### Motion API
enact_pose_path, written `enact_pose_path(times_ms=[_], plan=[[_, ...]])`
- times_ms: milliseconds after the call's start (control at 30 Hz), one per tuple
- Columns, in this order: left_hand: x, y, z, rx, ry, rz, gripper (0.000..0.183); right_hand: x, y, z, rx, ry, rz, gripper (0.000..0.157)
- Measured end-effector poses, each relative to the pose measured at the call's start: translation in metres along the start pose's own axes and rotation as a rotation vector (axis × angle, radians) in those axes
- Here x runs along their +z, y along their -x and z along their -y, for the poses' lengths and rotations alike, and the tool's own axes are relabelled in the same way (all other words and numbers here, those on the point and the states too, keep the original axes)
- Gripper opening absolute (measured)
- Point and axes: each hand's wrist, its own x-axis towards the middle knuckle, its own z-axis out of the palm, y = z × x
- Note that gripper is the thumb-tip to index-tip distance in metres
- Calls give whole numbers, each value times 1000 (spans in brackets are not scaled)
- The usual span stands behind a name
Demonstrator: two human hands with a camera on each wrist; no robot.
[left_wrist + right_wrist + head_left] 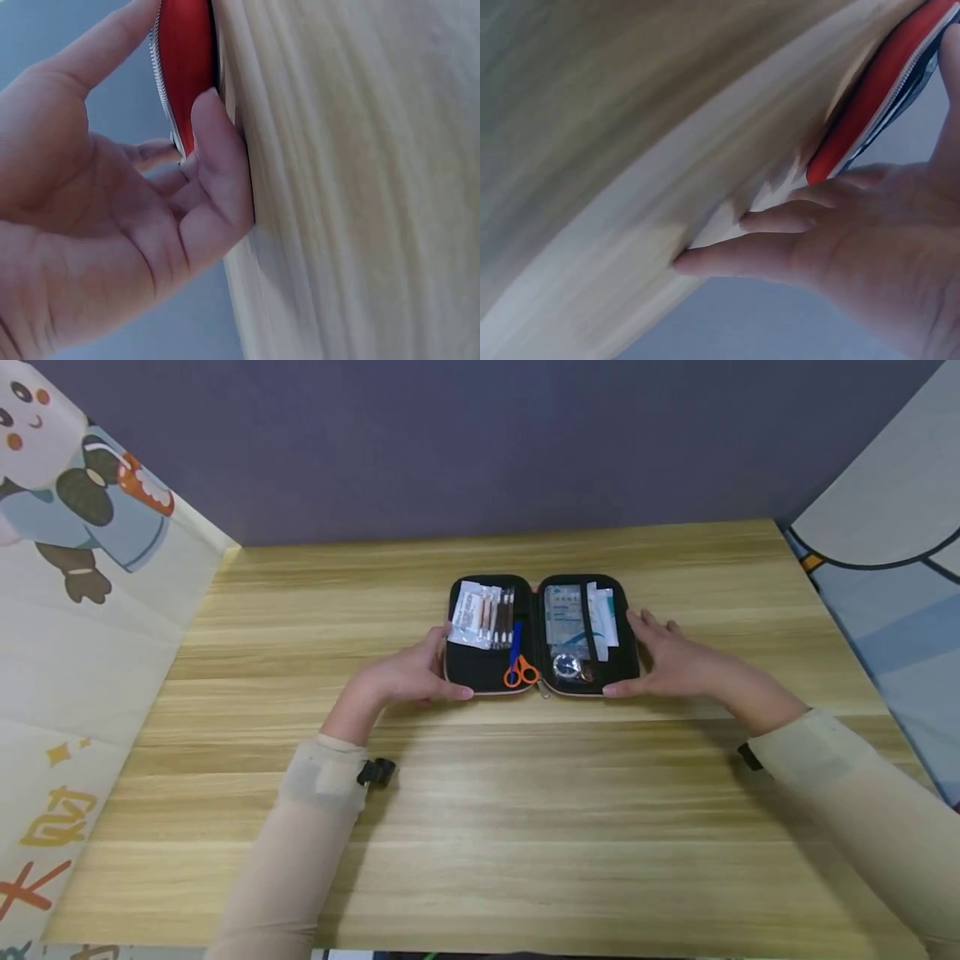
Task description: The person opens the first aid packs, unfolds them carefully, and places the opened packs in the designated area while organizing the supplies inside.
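An unfolded black zip case [472, 675] lies flat on the table, its red outer side [187, 60] showing in the left wrist view. My left hand [401, 677] holds its left half, thumb at the front edge and fingers along the side. At the right half, my right hand [678, 664] grips the corner between thumb and fingers; its outer fingers reach down to the tabletop in the right wrist view. Inside lie scissors [514, 660] with orange handles and a blue sheath, white packets [468, 610], thin sticks in sleeves [502, 620], a clear packet [564, 610] and a round item [566, 666].
The case rests on a wood-grain table [525, 827], toward its back edge. Behind it rises a dark purple-grey panel [480, 452]. Printed panels with cartoon figures [90, 485] stand at the left and right.
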Motion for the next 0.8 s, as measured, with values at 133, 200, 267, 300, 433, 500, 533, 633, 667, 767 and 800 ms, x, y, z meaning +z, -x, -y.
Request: enact_pose_path(times_ms=[133,200,267,300,433,500,533,633,667,767,800], plan=[[-2,-1,-2,8,-124,-28,126,-1,0,-1,30,17,26,142],[-5,-3,-4,-4,-177,-39,122,-2,0,0,34,17,33,141],[-10,-8,-6,-4,-217,-78,112,-4,-1,2,35,22,35,141],[-13,-11,-7,5,-238,-110,105,-5,-1,3,33,24,33,142],[-18,-27,-23,66,-333,-284,72,-10,-1,6,17,33,29,143],[-19,-35,-31,90,-391,-350,62,-12,-2,7,11,36,30,144],[-19,-39,-35,89,-415,-369,59,-12,-2,8,9,34,30,144],[-18,-49,-45,69,-500,-399,54,-10,-3,10,15,29,34,145],[-17,-52,-47,59,-533,-405,51,-9,-3,10,19,23,35,145],[-15,-61,-50,26,-597,-408,45,-8,-2,10,28,7,36,145],[-14,-63,-51,16,-608,-403,44,-7,-2,10,30,2,36,145]])
